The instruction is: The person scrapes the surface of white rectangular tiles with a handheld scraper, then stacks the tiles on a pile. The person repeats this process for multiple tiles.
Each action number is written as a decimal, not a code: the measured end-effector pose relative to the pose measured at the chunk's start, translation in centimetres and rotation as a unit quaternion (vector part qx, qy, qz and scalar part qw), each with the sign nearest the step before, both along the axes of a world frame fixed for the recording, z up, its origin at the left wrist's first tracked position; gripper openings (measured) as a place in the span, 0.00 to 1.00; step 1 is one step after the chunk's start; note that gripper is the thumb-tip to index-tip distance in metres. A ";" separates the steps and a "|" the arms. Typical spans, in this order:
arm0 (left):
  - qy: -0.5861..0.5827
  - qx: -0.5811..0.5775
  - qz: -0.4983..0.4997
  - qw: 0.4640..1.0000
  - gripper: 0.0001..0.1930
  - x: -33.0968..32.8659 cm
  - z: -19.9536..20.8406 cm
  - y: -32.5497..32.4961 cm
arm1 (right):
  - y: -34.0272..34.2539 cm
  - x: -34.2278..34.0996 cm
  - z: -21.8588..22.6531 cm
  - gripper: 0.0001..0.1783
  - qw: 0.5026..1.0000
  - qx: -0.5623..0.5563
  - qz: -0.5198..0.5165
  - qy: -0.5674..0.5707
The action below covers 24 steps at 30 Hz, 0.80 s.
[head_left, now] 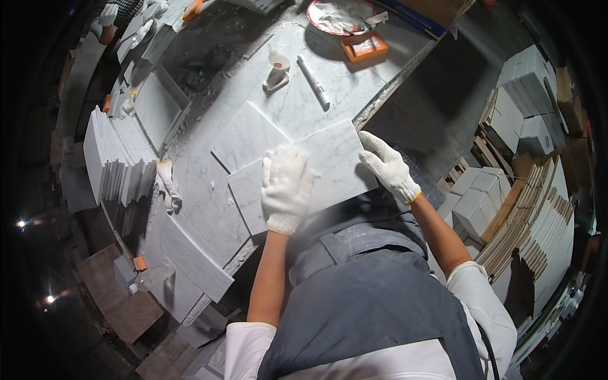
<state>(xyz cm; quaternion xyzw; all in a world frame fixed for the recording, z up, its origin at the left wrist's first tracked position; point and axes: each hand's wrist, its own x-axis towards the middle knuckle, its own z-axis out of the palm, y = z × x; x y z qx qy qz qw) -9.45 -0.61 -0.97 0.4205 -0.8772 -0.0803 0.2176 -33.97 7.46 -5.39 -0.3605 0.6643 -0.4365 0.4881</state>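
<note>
- Left hand (285,183) is laid flat on slab, nothing gripped.
- Right hand (387,166) is set at slab's right edge; grip can't be told.
- Marbled slab (339,158) is rested on desk (351,85), near side; likely stiff, heavy, brittle, best held by opposite edges.
- Beyond, marker (313,82) is left.

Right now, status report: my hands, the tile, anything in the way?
Gloved left hand flat on the white tile. Gloved right hand at its right edge. Second tile close behind, marker farther back.

The tile (337,161) looks smooth stone, the gloves (287,183) matt knitted cloth.
</note>
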 end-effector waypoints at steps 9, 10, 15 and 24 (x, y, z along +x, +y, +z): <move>0.008 0.004 -0.003 1.000 0.20 0.0 -0.3 -0.1 | 0.4 -1.0 0.3 0.33 0.998 -0.001 0.056 0.012; 0.006 0.003 -0.004 1.000 0.20 0.0 -0.2 -0.1 | 0.7 -1.1 0.6 0.32 0.998 0.009 0.058 -0.006; -0.003 0.015 -0.002 1.000 0.20 0.0 -0.1 -0.1 | 1.7 -2.4 2.1 0.28 0.996 0.049 0.075 -0.003; -0.009 -0.009 -0.007 1.000 0.21 0.0 -0.4 -0.3 | 0.2 -3.3 1.0 0.19 0.997 0.001 -0.075 -0.013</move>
